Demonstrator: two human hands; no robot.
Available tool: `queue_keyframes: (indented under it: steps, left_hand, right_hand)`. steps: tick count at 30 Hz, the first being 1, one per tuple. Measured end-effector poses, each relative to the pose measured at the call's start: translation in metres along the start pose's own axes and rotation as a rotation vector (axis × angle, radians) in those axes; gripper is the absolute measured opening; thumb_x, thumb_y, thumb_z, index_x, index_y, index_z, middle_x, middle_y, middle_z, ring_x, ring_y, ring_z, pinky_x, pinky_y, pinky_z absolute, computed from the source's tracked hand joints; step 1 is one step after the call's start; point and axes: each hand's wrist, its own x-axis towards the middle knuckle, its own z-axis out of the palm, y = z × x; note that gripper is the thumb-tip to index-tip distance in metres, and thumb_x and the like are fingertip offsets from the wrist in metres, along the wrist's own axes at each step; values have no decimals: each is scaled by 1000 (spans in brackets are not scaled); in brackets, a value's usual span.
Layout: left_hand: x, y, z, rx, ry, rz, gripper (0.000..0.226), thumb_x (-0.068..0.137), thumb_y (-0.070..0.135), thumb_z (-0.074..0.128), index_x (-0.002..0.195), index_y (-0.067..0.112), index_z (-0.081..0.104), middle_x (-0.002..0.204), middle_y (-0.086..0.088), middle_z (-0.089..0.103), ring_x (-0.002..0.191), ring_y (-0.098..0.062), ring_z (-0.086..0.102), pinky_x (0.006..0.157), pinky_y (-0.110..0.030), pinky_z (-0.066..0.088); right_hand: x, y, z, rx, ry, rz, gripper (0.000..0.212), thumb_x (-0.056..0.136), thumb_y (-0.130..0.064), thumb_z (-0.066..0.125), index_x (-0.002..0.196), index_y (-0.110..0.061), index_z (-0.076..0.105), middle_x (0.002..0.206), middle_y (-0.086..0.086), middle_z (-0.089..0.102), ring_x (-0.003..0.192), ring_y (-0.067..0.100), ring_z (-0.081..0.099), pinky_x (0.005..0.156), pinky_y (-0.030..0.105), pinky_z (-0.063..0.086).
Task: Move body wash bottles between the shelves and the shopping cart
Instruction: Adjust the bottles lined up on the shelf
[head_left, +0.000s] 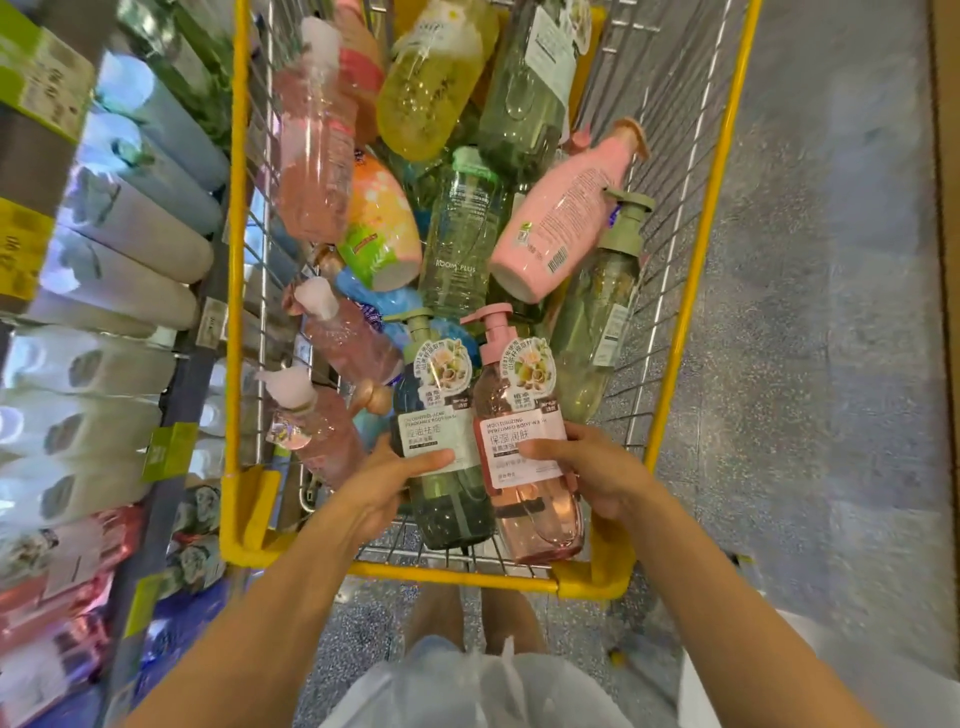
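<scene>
I look down into a yellow-framed wire shopping cart (234, 312) that holds several body wash bottles. My left hand (384, 483) grips a dark green pump bottle (441, 447) with a white label, thumb across its front. My right hand (597, 467) grips a pink pump bottle (524, 452) beside it. The two bottles touch side by side over the near end of the cart, pump heads pointing away from me. Loose in the cart lie a yellow bottle (431, 78), a clear green bottle (530, 88), an opaque pink bottle (561, 218) and clear pink ones (317, 156).
Store shelves (171, 415) run along the left, stocked with rows of white and pale bottles (130, 249) and pink-red ones (62, 561) lower down, with yellow-green price tags on the edges. Grey speckled floor (805, 364) lies to the right of the cart.
</scene>
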Motion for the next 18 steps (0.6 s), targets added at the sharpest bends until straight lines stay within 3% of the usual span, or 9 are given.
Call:
queue_keyframes:
  steps: [3,8,11,14,16,18]
  left_hand:
    - [0,6,1,38,-1,9,66,54,8,77,118,8,60,114,-11,68,105,-23,64,89,-39,51]
    - [-27,21,6,45,2,133,74,51,7,83,120,10,56,110,-9,70,99,-23,68,81,-36,55]
    - [-59,54,7,125,-40,239,79,47,9,87,120,11,56,106,-6,72,100,-23,68,90,-43,52]
    - [-106,89,4,158,-42,358,77,47,15,85,119,9,58,106,-7,72,101,-24,67,94,-45,51]
    - [-141,105,-1,145,11,455,85,46,20,88,124,9,56,110,-7,71,103,-24,67,93,-43,52]
    - [-180,114,-6,110,71,548,75,54,14,83,124,7,55,108,-6,71,100,-23,68,85,-36,55]
  right_hand:
    - [0,-2,0,-23,24,1,26,77,-3,71,102,-7,65,95,10,73,82,22,72,68,33,60]
    - [-21,-15,5,-24,12,-28,31,78,-1,69,108,-3,64,91,10,74,76,20,72,55,28,57]
    - [-45,-39,15,-32,-10,-122,34,76,-1,68,110,0,62,86,6,75,71,17,72,54,29,57]
    - [-82,-78,39,-3,-97,-260,24,80,7,60,104,-2,61,77,4,74,64,15,71,47,23,53]
    - [-107,-105,60,-30,-192,-352,33,72,5,64,104,-2,62,81,6,75,68,17,72,50,23,54]
    - [-130,-127,84,-107,-281,-439,43,64,1,67,106,0,61,85,7,75,73,19,72,54,24,56]
